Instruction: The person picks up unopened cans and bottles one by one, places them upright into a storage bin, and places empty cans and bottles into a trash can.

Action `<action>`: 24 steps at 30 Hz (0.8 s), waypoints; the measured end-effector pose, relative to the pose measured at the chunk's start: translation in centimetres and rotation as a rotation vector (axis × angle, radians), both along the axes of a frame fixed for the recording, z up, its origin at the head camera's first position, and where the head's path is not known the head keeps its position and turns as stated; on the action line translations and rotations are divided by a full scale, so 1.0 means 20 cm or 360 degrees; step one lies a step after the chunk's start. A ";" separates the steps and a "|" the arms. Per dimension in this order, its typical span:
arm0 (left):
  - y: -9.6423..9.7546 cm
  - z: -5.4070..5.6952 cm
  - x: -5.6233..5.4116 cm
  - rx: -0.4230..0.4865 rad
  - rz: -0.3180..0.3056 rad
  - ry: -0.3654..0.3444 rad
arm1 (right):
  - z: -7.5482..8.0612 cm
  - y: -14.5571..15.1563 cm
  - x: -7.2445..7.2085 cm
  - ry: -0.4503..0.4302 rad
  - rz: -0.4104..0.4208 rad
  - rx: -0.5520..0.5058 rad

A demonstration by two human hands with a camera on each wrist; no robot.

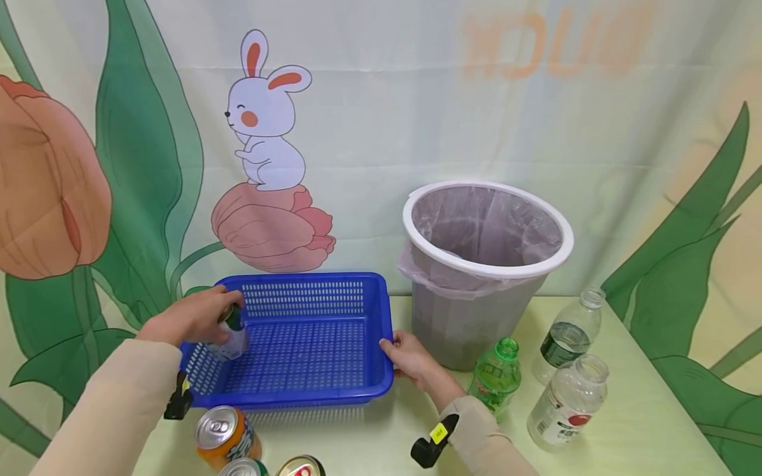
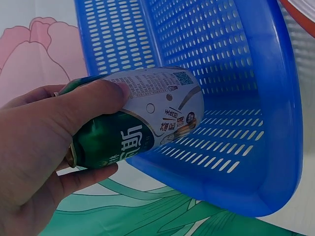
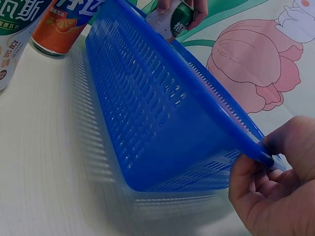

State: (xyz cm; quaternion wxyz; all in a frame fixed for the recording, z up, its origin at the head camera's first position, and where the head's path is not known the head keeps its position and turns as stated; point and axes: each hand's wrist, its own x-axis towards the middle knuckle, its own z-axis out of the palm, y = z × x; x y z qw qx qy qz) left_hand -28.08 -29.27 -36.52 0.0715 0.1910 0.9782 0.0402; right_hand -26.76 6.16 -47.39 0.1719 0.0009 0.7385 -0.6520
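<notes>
My left hand (image 1: 193,316) grips a green and white drink can (image 2: 142,110) by its upper part, thumb on one side and fingers on the other. The can is inside the left end of a blue plastic basket (image 1: 309,395), as the head view shows. On the basket's right end, my right hand (image 1: 415,360) pinches the rim between thumb and curled fingers, seen closely in the right wrist view (image 3: 280,182). The basket's slotted floor shows bare to the right of the can.
An orange can (image 1: 229,436), a green-rimmed can (image 1: 243,468) and another can (image 1: 300,467) stand before the basket. A lined grey bin (image 1: 464,317) is behind my right hand. Right of it stand a green bottle (image 1: 495,377), a labelled clear bottle (image 1: 568,337) and a clear jar-like bottle (image 1: 565,406).
</notes>
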 end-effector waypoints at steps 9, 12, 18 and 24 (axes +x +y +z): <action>0.01 -0.07 -0.03 0.0007 0.0034 0.0015 | 0.00 0.00 0.00 -0.0005 -0.0015 0.0026; 0.02 -0.08 -0.03 0.0020 0.0034 0.0014 | 0.00 0.00 0.00 -0.0004 -0.0011 0.0026; 0.04 -0.10 -0.04 0.0034 0.0048 -0.0013 | 0.01 0.00 0.00 -0.0004 0.0004 0.0014; 0.04 -0.14 -0.05 0.0030 0.0028 -0.0010 | 0.01 0.00 0.01 0.0007 0.0011 0.0000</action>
